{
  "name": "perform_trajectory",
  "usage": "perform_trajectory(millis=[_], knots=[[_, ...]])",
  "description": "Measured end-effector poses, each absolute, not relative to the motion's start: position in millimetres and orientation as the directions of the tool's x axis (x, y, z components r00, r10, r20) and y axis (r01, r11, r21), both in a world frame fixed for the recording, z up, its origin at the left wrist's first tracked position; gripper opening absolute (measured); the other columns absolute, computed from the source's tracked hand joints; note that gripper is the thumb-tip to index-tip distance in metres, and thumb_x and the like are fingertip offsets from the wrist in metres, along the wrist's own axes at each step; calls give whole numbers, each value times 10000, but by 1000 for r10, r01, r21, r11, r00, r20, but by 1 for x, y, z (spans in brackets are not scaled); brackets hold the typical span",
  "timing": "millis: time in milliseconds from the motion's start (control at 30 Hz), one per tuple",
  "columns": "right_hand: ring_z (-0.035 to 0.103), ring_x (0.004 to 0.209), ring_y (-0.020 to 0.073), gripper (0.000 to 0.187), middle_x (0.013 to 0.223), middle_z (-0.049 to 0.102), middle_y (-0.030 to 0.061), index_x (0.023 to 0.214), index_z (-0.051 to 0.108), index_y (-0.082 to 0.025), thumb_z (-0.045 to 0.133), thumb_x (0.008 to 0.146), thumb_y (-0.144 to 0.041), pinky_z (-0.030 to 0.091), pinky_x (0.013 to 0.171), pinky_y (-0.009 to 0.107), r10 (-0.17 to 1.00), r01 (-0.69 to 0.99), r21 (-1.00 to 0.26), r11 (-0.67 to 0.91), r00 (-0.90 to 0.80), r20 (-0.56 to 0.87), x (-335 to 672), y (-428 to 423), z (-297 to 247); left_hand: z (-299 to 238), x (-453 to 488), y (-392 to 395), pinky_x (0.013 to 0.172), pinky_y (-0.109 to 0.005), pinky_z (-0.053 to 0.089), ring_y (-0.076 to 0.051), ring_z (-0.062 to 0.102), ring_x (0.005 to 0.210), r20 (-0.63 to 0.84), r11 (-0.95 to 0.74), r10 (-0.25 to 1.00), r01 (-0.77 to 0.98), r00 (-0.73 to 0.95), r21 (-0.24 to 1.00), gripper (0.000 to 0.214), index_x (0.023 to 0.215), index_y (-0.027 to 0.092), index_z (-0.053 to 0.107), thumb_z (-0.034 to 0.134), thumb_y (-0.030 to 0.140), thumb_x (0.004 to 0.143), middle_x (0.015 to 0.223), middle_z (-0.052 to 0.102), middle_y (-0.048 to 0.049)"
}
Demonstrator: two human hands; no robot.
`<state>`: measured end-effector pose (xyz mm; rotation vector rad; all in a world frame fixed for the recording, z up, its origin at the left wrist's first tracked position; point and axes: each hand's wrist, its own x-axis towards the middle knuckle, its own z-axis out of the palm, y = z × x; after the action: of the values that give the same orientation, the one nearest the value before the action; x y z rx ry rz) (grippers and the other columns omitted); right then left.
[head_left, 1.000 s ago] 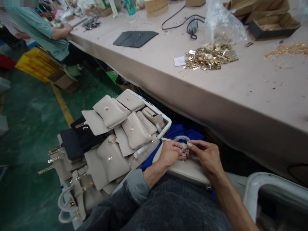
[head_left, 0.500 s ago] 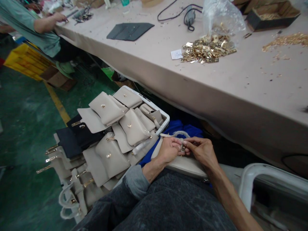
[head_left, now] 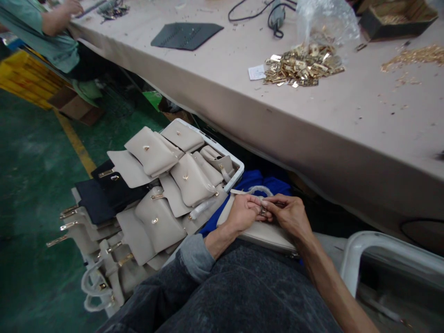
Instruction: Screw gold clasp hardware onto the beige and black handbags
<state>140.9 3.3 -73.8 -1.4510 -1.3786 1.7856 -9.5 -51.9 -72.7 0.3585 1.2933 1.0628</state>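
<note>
A beige handbag point(head_left: 268, 234) lies across my lap, with a wrapped handle point(head_left: 261, 189) rising behind my hands. My left hand point(head_left: 243, 213) is closed, its fingers curled around a small metal buckle point(head_left: 262, 211) above the bag. From the other side my right hand point(head_left: 290, 216) pinches at the same buckle with thumb and forefinger. The fingertips nearly meet and hide most of the piece, along with part of the bag beneath.
Beige and dark handbags point(head_left: 192, 178) with gold fittings are piled on a white crate point(head_left: 239, 172) to the left. The table point(head_left: 312, 111) bears gold metal plates point(head_left: 301, 67), a plastic bag and a dark panel point(head_left: 187, 36). A co-worker's arm point(head_left: 57, 21) rests at the far left.
The view has shifted slightly, so the table and bags sit a little higher. Both hands stay at the buckle; its angle between the fingers has altered a little.
</note>
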Motion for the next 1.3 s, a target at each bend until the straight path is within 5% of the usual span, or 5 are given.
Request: perform_trajectory(millis=[233,400,767,1067,1300], knots=[[594,572,182,430,736,701,86,930,808,-131,819,736,-516,438,497,280,819,309,-882,-355,-353,-453,138,4,-73,-71,-10,-54,570,-320,653,-245,759,603,-562,488,822,-393,-93,779,245,986,124,562,752,128,831,677,733,-87],[654,844,211,281,940,701,84,1026,817,-196,607,922,-352,503,749,325,859,378,-926,13,-477,-183,144,3,-76,-66,-5,-48,423,-274,592,-251,726,511,-607,491,773,-432,-184,756,291,1017,139,554,702,50,783,659,737,-86],[573,766,184,303,820,605,50,876,747,-208,462,977,-213,396,711,311,759,448,-840,306,-647,-69,147,11,-80,-68,-9,-45,580,-265,628,-223,766,637,-571,458,811,-472,-126,754,136,963,63,674,657,150,860,786,766,-155],[513,672,170,423,708,586,20,723,558,-199,410,1048,-425,322,660,308,740,477,-863,168,-639,-209,149,5,-82,-52,-24,-34,671,-287,516,-217,691,681,-209,167,978,626,-6,762,226,753,178,767,577,114,859,722,739,-67],[471,606,159,490,609,525,11,647,531,-203,417,1037,-476,245,623,325,797,560,-815,149,-556,-236,149,3,-86,-51,-15,-28,668,-335,470,-271,692,708,-164,88,986,789,16,608,215,760,171,769,588,144,872,756,756,-121]])
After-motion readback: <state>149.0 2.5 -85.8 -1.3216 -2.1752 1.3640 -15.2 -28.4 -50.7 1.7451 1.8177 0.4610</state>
